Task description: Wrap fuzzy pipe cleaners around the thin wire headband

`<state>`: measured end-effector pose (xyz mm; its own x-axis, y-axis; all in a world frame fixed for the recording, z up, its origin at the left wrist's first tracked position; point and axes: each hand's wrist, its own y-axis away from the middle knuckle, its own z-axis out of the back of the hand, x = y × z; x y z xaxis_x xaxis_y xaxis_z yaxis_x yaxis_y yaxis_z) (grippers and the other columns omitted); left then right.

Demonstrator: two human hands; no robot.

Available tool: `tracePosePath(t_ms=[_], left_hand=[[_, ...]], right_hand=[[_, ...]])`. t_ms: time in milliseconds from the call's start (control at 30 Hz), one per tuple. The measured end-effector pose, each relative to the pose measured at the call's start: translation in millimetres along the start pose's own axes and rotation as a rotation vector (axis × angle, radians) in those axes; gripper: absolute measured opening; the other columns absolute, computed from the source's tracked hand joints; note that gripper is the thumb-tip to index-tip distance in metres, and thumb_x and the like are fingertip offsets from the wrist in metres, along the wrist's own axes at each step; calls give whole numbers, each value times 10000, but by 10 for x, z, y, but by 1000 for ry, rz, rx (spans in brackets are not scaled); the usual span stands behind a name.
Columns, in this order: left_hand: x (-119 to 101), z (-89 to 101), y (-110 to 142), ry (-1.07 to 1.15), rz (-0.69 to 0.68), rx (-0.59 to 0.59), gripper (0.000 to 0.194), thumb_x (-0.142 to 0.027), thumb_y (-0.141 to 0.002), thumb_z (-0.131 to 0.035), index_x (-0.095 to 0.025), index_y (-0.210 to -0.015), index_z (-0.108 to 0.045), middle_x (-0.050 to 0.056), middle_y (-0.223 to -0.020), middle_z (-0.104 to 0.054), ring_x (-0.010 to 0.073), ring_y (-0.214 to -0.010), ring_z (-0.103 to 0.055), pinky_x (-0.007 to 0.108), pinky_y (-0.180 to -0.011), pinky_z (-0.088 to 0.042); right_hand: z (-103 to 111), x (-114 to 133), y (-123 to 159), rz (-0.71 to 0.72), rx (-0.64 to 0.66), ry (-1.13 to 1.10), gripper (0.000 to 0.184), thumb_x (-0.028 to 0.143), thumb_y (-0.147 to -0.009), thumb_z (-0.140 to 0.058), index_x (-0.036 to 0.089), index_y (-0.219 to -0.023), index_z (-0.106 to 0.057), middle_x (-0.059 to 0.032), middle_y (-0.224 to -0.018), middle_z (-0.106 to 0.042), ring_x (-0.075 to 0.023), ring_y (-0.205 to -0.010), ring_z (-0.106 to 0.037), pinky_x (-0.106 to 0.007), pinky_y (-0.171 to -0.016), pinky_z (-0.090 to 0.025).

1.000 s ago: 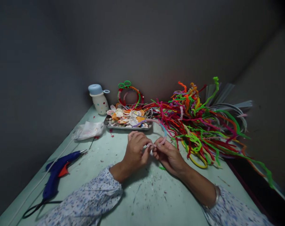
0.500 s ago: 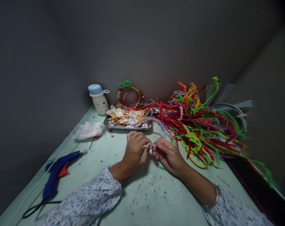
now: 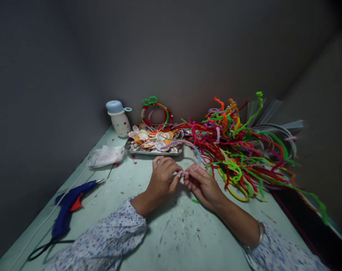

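Left of the steel tray (image 3: 154,153) lie a blue glue gun (image 3: 66,215), its cord trailing along the table (image 3: 171,235), and a crumpled white tissue (image 3: 106,156); no brand or writing can be read on anything. Behind the tray's left end stands a dotted cup (image 3: 119,125) with a blue lid. Shells (image 3: 148,138) fill the tray, and behind it stands one finished-looking pipe-cleaner ring (image 3: 142,114). In front of the tray, the left hand (image 3: 162,181) and right hand (image 3: 203,186) meet, both closed in a tight pinch on a pink-and-blue pipe cleaner (image 3: 197,153), which arcs up over the tray's front edge. Right of the tray, a large heap of loose pipe cleaners (image 3: 233,150) remains, much of it unshaped.
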<state>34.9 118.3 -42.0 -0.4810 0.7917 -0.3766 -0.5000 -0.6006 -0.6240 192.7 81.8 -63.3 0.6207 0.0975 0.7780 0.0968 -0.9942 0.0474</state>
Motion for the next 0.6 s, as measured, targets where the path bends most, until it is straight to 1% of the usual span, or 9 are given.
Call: tracePosePath(t_ms=[200,433,600], left_hand=[[-20,33,-3,9,26,34,108,-220,-875,-490,-195,-847,-592,29,-838,-623,193,-935,-533,420,-955,-295],[-12,25,-7,31,28,15,102,-217,-875,-510,-201,-833,-602,17,-827,-641,183,-920,-542,419,-960,-283],[-14,34,-6,38,34,24,96,-209,-868,-514,-201,-838,-604,16,-821,-641,180,-906,-546,414,-949,-293]], right_hand=[[8,-26,0,1,9,25,173,309,-768,-704,165,-772,-608,2,-687,-625,-90,-582,-576,-183,-517,-446],[14,-15,0,7,11,27,171,318,-787,-683,169,-774,-602,7,-679,-616,-85,-573,-565,-178,-515,-444],[20,-21,1,4,17,42,167,312,-784,-687,171,-779,-597,4,-693,-622,-88,-582,-570,-181,-522,-449]])
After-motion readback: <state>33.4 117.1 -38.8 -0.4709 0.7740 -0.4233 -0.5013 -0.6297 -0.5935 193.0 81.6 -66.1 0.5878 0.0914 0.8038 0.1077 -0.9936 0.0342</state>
